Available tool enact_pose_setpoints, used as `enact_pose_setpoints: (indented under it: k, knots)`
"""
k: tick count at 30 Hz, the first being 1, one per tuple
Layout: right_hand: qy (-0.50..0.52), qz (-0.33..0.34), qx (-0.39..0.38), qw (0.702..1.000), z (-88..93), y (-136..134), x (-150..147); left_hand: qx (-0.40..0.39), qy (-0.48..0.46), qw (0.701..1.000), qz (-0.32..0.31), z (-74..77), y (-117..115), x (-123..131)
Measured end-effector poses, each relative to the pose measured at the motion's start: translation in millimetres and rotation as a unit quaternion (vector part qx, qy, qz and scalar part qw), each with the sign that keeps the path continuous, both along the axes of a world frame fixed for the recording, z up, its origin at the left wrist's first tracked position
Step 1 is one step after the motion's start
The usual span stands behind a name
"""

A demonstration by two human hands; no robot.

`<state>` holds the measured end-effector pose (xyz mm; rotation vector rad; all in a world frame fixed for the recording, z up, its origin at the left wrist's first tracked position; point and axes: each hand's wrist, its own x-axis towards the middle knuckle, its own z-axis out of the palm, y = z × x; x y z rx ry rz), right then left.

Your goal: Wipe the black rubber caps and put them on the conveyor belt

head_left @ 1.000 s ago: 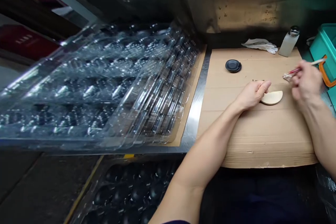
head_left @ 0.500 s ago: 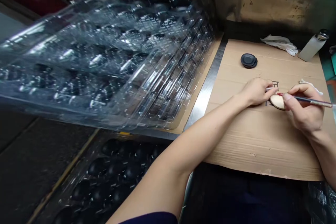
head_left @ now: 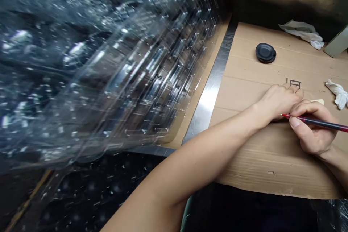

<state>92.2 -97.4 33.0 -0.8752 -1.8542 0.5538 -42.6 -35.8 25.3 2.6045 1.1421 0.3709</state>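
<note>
Left of left hand (head_left: 280, 101): stacked clear trays (head_left: 108, 72) block passage.
Ahead: bare cardboard (head_left: 244, 87), one black lid (head_left: 265, 53).
Beside right hand (head_left: 312, 130): white cloth (head_left: 337, 92).

I see a pen (head_left: 315, 122) that is red at the tip and dark along the barrel, and a pale beige piece (head_left: 318, 101). The cardboard sheet (head_left: 261, 159) is plain tan. Far on it are a black lid (head_left: 265, 53) and a white cloth (head_left: 301, 30). On the left, clear trays (head_left: 108, 61) show a grid of pockets.

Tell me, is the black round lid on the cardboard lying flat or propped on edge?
Lying flat: the black lid shows its full round face with a raised rim and rests directly on the cardboard.
</note>
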Motion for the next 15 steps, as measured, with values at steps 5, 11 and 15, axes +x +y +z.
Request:
enact_pose_setpoints:
  k: [5, 11, 15]
  knots:
    - [0.009, -0.005, 0.010, 1.000, -4.5, -2.9, 3.8, 0.022, -0.007, 1.000, -0.007, -0.8, -3.5, 2.7]
    - [-0.031, 0.006, 0.018, 0.999, -0.7, -0.3, 5.0, 0.045, -0.001, 0.999, 0.001, -2.8, -2.5, 5.8]
    - [-0.053, 0.023, 0.036, 0.998, 2.3, -1.8, 2.5, 0.055, 0.004, 0.998, 0.007, -3.3, -2.7, 6.5]
